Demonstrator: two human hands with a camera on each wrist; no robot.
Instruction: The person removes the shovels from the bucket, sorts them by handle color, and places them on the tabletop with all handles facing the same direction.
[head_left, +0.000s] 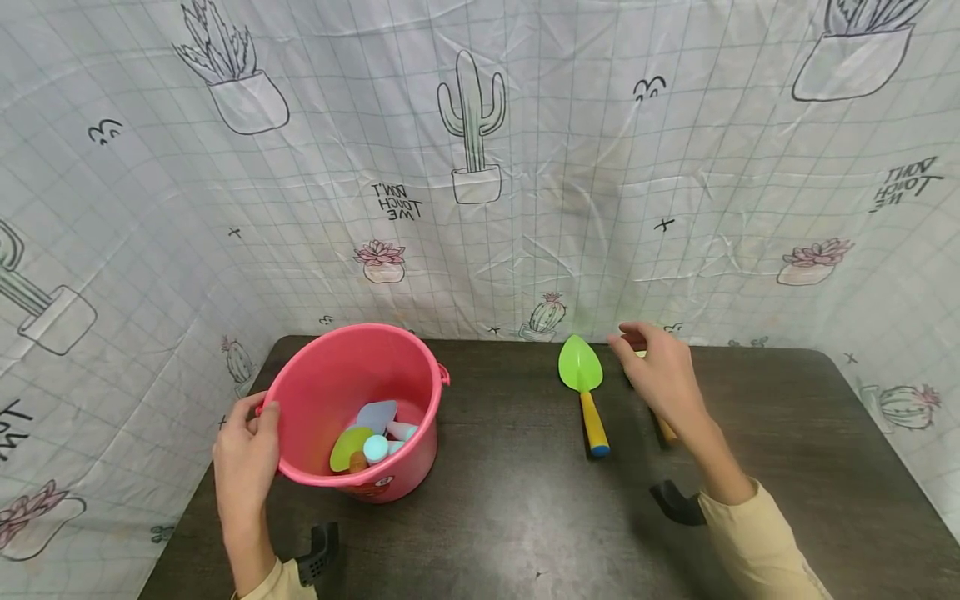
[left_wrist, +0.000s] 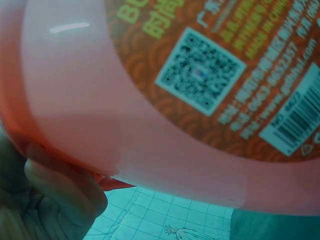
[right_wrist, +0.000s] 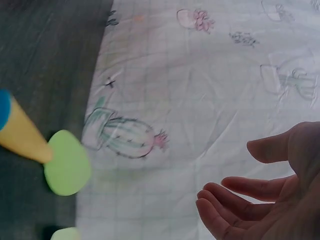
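Observation:
A pink bucket (head_left: 330, 371) tilts toward me on the left of the table, and my left hand (head_left: 243, 454) grips its rim. The left wrist view shows that hand's fingers (left_wrist: 65, 195) curled at the rim, close by the bucket's printed label (left_wrist: 200, 72). Inside lie several toy pieces, among them a blue-grey one (head_left: 377, 415) and a yellow-green one (head_left: 348, 448). My right hand (head_left: 663, 375) hovers with loosely bent fingers and nothing between them. It partly hides a tool with an orange-yellow handle (head_left: 667, 431). Beside it lies a toy trowel (head_left: 581, 367) with a green blade and yellow handle.
The dark table (head_left: 510, 517) ends at the back against a hanging cloth (head_left: 570, 208) printed with cacti and a grid. More of this cloth hangs along the left and right sides. A black strap piece (head_left: 678, 502) sticks out from the right wrist.

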